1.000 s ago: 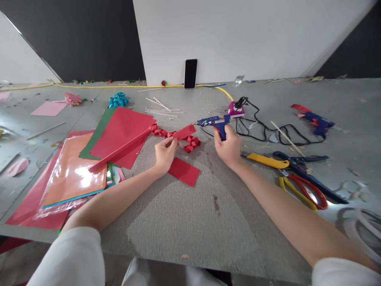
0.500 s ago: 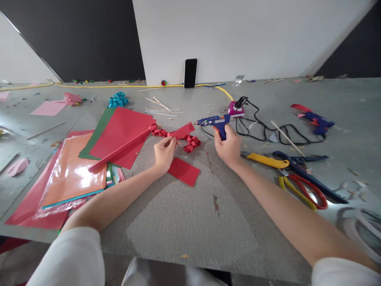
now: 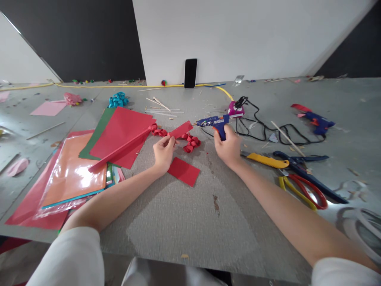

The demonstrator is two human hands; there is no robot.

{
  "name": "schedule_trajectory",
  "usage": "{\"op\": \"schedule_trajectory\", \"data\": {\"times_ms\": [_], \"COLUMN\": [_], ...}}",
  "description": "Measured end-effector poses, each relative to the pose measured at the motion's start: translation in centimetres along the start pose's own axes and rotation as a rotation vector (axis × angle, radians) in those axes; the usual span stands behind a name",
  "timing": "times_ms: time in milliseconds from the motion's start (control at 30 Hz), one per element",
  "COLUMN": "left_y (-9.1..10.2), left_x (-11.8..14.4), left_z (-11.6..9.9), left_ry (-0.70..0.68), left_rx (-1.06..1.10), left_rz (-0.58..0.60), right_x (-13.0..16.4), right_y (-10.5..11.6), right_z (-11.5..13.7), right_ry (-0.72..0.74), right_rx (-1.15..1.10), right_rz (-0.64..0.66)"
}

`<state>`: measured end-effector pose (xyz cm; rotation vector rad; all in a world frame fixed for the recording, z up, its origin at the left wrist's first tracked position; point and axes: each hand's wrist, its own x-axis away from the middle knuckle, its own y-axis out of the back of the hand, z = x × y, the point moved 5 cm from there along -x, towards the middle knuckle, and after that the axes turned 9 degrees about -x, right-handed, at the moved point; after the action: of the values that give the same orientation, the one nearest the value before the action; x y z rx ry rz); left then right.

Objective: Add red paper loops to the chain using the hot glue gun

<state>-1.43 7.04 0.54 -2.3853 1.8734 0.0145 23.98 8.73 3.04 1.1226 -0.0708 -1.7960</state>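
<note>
With my left hand (image 3: 163,154) I am pinching a red strip (image 3: 182,129) by its near end between thumb and fingers, while my right hand (image 3: 229,146) is gripping the glue gun (image 3: 220,125) by its handle; whether a finger is pressing the trigger I cannot tell. The strip is slanting toward the nozzle, their ends meeting or nearly so. I am judging it light, thin and easily creased, best held softly by the edge, back from a nozzle that may be hot; the gun should be stiff, its handle the safe hold. Red curls (image 3: 192,143) are lying around the strip, and a red card (image 3: 183,171) is lying just beside my left hand. Farther out, a red sheet (image 3: 122,127) is covering a green one at left, a cutter (image 3: 268,160) and scissors (image 3: 309,192) are lying at right, and a phone (image 3: 190,73) is leaning against the wall (image 3: 253,39).
</note>
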Motion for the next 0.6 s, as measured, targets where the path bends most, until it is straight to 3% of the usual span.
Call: {"op": "schedule_trajectory", "data": {"times_ms": [600], "left_y": [0.11], "left_x": [-0.05], "left_z": [-0.38], "left_ry": [-0.025], "left_rx": [0.018], "left_rz": [-0.034], "right_x": [-0.01], "right_y": [-0.01], "right_z": [-0.08], "right_ry": [0.004], "right_rx": [0.006], "right_rz": [-0.005]}}
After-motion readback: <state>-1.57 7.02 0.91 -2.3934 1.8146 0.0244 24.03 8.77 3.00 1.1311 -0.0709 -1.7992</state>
